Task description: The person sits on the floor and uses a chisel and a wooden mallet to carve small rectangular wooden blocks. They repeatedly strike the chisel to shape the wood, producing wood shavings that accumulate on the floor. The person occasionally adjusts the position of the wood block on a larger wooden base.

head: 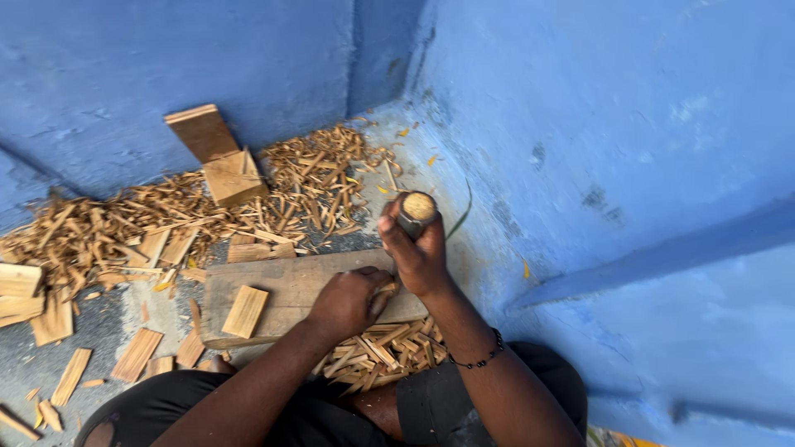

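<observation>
My right hand is closed around a round wooden handle, its pale cut end facing up at me. My left hand is curled on a small piece of wood on the right end of a flat wooden board lying on the floor in front of me. What the handle carries below my fist is hidden. A short pale wood block lies on the board's left part. Thin split sticks are heaped between the board and my legs.
A wide pile of wood shavings and splinters spreads along the blue wall. Two larger wood blocks lean there. Flat offcuts lie scattered at the left on the grey floor. A blue wall rises close on the right.
</observation>
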